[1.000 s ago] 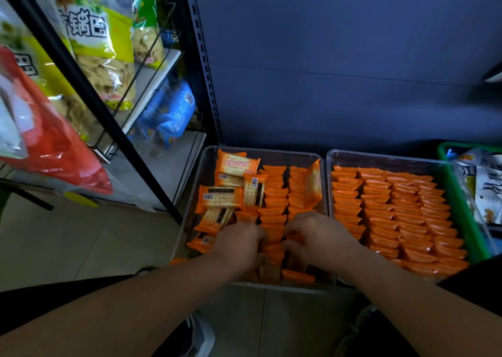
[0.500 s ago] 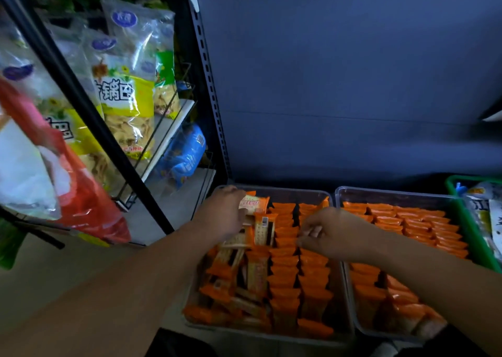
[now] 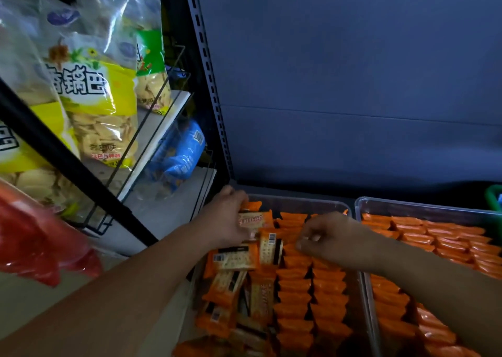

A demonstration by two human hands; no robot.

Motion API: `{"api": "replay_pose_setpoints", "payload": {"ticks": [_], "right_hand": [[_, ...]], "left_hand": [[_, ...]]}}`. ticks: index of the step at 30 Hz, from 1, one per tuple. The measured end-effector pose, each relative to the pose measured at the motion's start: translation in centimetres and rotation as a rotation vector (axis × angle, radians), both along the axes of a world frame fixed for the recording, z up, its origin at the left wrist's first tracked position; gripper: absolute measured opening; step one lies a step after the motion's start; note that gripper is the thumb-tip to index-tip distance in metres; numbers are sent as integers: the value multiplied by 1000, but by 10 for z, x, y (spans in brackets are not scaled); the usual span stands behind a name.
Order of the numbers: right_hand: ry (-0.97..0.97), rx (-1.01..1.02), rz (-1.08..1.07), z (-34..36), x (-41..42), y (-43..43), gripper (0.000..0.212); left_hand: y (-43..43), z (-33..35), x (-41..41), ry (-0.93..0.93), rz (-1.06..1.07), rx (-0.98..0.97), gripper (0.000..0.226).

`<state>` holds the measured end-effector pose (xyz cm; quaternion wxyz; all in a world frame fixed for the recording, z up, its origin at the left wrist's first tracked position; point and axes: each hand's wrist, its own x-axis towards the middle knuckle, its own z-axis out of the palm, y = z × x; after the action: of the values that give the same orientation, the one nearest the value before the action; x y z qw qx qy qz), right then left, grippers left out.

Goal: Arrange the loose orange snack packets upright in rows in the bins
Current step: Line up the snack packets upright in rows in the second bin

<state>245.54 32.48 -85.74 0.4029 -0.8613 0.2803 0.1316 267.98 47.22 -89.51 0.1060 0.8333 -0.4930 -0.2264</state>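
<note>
Under a dim blue panel (image 3: 353,71), the left hand (image 3: 231,218) is pinching a light, slippery orange foil snack packet (image 3: 251,220) edgewise; the right hand (image 3: 335,241) beside it, grip untellable.

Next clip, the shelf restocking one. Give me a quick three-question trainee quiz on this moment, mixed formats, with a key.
1. True or false: the packets in the right bin lie in a jumbled heap.
2. The left hand grips: A) a blue bag, B) an orange packet, C) nothing.
3. Fill in: within the left bin, the loose packets lie on its ___ side, beside the upright rows.
Key: 1 false; 2 B; 3 left.
</note>
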Motion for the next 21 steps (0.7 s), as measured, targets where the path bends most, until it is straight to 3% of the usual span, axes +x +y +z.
{"api": "replay_pose_setpoints", "payload": {"ticks": [1, 5, 7, 12, 17, 21], "right_hand": [[-10, 9, -23, -2, 3, 2, 5], [-62, -77, -25, -18, 21, 11, 45], [-76, -95, -9, -26, 30, 16, 49], [-3, -137, 42, -45, 40, 28, 39], [-156, -2, -92, -24, 46, 17, 10], [-239, -65, -252, 2, 37, -8, 10]], "left_hand": [[0, -1, 0, 14, 18, 7, 71], [-3, 1, -2, 6, 6, 101, 64], [-4, 4, -4, 19, 7, 116, 66], [5, -1, -7, 95, 121, 46, 64], [13, 12, -3, -19, 141, -215, 27], [25, 44, -4, 50, 219, -266, 38]]}}
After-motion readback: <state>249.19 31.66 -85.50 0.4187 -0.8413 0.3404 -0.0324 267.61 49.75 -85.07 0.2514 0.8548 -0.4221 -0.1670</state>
